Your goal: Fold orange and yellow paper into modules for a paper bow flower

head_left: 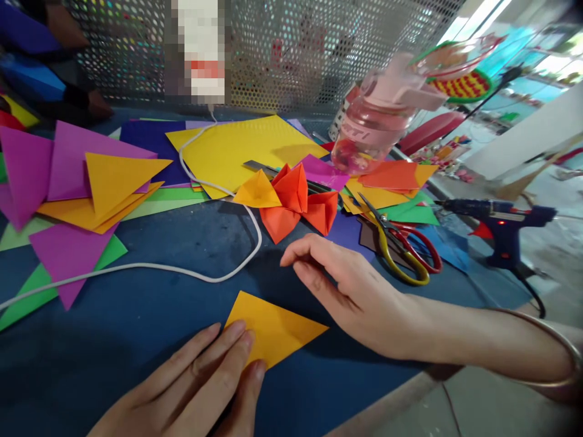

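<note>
A folded yellow-orange paper point(282, 325) lies on the blue tabletop, with a point toward the right. My left hand point(195, 370) holds it down at its left side, fingers on top and thumb at the near edge. My right hand point(350, 291) hovers to the right of the paper, loosely curved and apart from it, with nothing visible in it. Just beyond the fingers of that hand sits a cluster of folded orange paper pieces point(291, 194), with one yellow-orange piece on its left.
Scissors point(396, 240) lie right of the cluster; a glue gun point(503, 224) stands at the right edge. A pink bottle point(371, 121) is behind. A white cable point(182, 269) crosses the table. Purple folded papers point(68, 252) are at left, a yellow sheet point(255, 139) at back.
</note>
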A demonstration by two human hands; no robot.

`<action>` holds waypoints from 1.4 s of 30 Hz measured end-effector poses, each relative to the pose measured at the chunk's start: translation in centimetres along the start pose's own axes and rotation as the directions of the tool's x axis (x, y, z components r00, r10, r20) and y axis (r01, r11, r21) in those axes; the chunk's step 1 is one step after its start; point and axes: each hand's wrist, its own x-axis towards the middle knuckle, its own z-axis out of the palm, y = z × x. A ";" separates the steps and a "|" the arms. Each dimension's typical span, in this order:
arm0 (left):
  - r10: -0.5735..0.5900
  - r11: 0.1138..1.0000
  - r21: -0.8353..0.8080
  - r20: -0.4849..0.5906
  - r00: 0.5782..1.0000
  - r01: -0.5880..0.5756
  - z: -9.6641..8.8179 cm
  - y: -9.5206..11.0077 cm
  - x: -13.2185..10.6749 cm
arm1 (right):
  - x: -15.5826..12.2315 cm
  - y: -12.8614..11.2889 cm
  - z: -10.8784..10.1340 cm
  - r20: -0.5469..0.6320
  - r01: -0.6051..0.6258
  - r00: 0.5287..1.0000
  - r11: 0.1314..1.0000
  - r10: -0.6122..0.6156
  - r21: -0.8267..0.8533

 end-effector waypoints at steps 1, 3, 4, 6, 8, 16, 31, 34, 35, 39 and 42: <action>-0.016 1.000 -0.007 0.001 1.000 0.016 -0.1 0.1 0.1 | 0.3 -0.7 -0.1 0.019 0.024 0.999 0.996 -0.026 0.082; -0.040 0.999 -0.027 0.015 0.999 0.041 -0.3 0.4 0.2 | 0.6 -2.2 -0.1 0.146 0.041 0.985 0.954 -0.088 0.298; -0.056 0.998 -0.037 0.023 0.998 0.057 -0.5 0.5 0.4 | 0.7 -2.8 0.0 0.246 0.014 0.961 0.910 -0.127 0.414; -0.086 0.995 -0.044 0.038 0.996 0.087 -1.1 0.7 0.9 | 0.7 -3.3 0.5 0.369 -0.036 0.907 0.835 -0.204 0.550; -0.100 0.994 -0.034 0.075 0.992 0.103 -1.6 0.8 1.5 | 0.8 -3.2 1.2 0.426 -0.051 0.868 0.806 -0.257 0.590; -0.143 0.990 0.003 0.134 0.981 0.144 -2.7 0.8 2.0 | 1.7 -2.4 1.9 0.485 -0.055 0.833 0.833 -0.265 0.551; -0.127 0.992 0.015 0.119 0.985 0.127 -3.5 1.4 -2.0 | 1.6 -1.7 2.4 0.459 -0.056 0.838 0.790 -0.295 0.611; -0.149 0.988 0.058 0.127 0.981 0.143 -4.0 2.2 -3.2 | 1.6 -1.9 2.3 0.463 -0.048 0.841 0.814 -0.279 0.578; -0.149 0.987 0.077 0.137 0.979 0.139 -4.2 2.4 -3.5 | 1.6 -1.9 2.3 0.470 -0.052 0.841 0.824 -0.269 0.564; -0.115 0.988 0.134 0.257 0.960 0.082 -5.3 3.0 -4.2 | 1.5 -2.1 2.4 0.479 -0.067 0.845 0.840 -0.239 0.538; -0.102 0.986 0.157 0.301 0.948 0.056 -6.0 3.1 -4.3 | 1.4 -2.1 2.5 0.469 -0.072 0.854 0.840 -0.227 0.537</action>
